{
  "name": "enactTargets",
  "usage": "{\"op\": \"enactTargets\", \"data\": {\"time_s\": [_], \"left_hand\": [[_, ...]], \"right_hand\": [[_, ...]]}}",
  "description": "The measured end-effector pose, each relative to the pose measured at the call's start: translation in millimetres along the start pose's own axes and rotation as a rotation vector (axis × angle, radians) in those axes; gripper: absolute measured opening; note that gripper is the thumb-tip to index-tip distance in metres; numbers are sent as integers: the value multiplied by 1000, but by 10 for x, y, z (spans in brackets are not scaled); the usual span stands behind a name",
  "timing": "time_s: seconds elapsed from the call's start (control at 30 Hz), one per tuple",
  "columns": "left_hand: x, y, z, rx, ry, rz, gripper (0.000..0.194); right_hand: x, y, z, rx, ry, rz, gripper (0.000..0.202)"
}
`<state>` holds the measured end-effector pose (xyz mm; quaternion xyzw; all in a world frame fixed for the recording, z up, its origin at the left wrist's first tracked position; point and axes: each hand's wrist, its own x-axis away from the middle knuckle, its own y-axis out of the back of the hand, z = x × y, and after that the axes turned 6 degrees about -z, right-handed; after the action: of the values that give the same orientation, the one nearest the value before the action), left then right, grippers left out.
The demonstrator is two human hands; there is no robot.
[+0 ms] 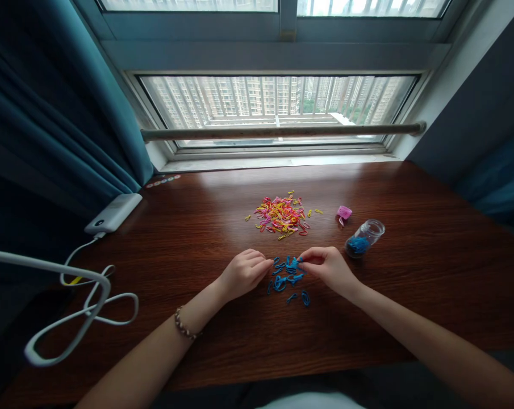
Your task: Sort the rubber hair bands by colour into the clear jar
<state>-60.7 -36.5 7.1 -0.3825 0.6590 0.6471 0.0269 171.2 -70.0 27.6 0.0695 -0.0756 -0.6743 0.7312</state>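
Several small blue bands (280, 282) lie scattered on the brown wooden table (222, 352) between my hands. My right hand (331, 270) pinches a blue band at the right edge of the group, thumb and forefinger together. At the group's left edge is my left hand (245, 275), its fingers curled and closed; what its fingertips hold, if anything, is too small to tell. Beyond them sits a pile of pink, red and yellow bands (281, 215). To the right, a small glass jar (364, 238) without a lid stands with blue bands inside.
A pink item (344, 213) lies behind the jar. A white power strip (114, 213) stands at the left by the curtain (90, 113), with looped white cables (69, 324) in front. The window sill (282, 162) borders the table's far edge.
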Motion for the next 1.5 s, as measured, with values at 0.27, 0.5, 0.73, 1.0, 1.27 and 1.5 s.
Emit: {"op": "enactTargets", "data": {"time_s": [0.27,0.5,0.73,1.0,1.27,1.5], "left_hand": [[8,-36,33,-2,-62,-42,19],[29,-73,63,24,-75,-11,20],[16,-66,57,5,-77,-22,21],[13,-67,55,-1,-86,-16,21],[5,-55,49,7,-80,9,21],[-2,-44,42,9,-85,16,21]], "right_hand": [[165,625,621,226,302,-111,11],[17,1591,1185,692,268,-195,11],[-208,1556,1127,1004,205,7,14],[-239,1488,1141,1108,227,86,18],[-225,1493,1166,1155,202,130,17],[-223,1571,1212,1114,199,139,18]]}}
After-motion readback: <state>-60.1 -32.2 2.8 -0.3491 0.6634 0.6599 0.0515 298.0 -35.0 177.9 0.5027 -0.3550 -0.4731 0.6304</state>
